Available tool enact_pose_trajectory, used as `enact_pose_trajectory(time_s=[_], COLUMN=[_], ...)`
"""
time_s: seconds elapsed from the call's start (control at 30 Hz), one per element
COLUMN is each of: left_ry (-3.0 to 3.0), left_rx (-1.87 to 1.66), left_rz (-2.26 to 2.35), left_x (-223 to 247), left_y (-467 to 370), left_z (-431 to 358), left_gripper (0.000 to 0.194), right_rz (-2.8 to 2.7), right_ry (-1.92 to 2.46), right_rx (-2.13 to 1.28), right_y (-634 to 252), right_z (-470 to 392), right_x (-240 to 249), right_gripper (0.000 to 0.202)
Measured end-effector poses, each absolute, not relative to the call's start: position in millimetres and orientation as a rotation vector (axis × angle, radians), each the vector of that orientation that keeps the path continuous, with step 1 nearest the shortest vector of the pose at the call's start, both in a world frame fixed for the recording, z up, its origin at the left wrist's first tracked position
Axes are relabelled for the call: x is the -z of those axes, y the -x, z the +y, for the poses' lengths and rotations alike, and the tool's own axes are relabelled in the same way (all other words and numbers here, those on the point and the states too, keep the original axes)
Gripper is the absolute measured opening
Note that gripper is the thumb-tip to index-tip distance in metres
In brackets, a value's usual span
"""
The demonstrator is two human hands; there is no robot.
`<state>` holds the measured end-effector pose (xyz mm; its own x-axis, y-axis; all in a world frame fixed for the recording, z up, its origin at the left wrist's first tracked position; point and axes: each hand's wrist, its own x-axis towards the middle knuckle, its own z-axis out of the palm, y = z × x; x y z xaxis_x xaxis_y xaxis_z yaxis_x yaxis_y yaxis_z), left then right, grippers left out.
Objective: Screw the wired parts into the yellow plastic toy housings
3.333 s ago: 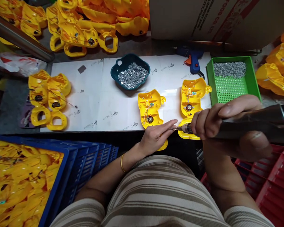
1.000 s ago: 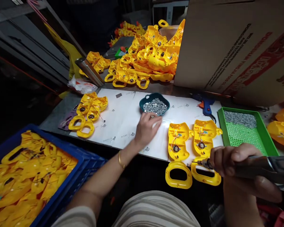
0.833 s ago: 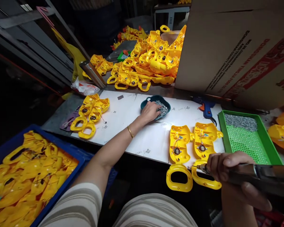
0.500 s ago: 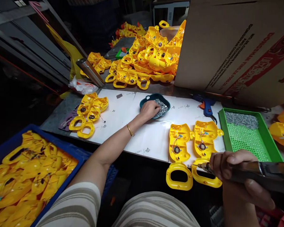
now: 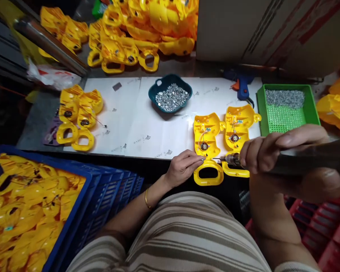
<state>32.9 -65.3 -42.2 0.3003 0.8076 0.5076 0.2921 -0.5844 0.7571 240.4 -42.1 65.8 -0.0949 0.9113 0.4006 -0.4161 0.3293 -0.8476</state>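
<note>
My left hand (image 5: 183,166) is closed in a pinch, with a small silvery screw (image 5: 202,159) at the fingertips. In my right hand (image 5: 272,151) is an electric screwdriver (image 5: 234,159), held level, its thin bit pointing left toward that screw, a short gap apart. Both hands are at the table's front edge, by the handle of a yellow plastic toy shell (image 5: 206,130) with a speaker and wires inside. A second such shell (image 5: 238,128) lies to its right, its handle partly behind the screwdriver. A dark teal bowl (image 5: 170,77) of screws stands further back.
A green basket (image 5: 289,87) with screws and a blue glue gun (image 5: 243,87) are at the right. More shells (image 5: 79,109) lie at the left, others heaped behind. A blue crate (image 5: 82,196) of shells is lower left; a cardboard box (image 5: 229,34) stands behind.
My left hand has left the bowl and come back to the near shell's handle with a screw. The screwdriver's tip has moved left toward it. The view has tilted further down.
</note>
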Motion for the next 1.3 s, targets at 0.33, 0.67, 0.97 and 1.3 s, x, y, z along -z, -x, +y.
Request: enact_pose_trajectory(time_s=[0.33,0.67,0.97,1.3], left_ry=[-1.968,-1.983,-1.971,-2.010], left_rx=[-1.194,-1.193,-1.182,-1.147], left_rz=[0.979,0.920,0.912,0.983], left_x=[47.8,48.5,51.6,42.4], left_y=[-35.3,-36.0,-39.4,-40.8], left_z=[-77.1,-74.6,-73.8,-72.9], left_gripper=[0.017,0.017,0.017,0.013], right_rz=[-1.156,-1.131,-1.275,-1.267], right_ry=[0.694,0.681,0.413,0.403], right_rx=[-1.265,-1.255,-1.327,-1.301], right_y=[-221.1,-221.6,-231.5,-224.7], right_z=[-59.5,-57.2,-37.3,-41.1], right_x=[-71.2,-63.6,-42.0,-40.8], right_gripper=[0.027,0.025,0.026,0.024])
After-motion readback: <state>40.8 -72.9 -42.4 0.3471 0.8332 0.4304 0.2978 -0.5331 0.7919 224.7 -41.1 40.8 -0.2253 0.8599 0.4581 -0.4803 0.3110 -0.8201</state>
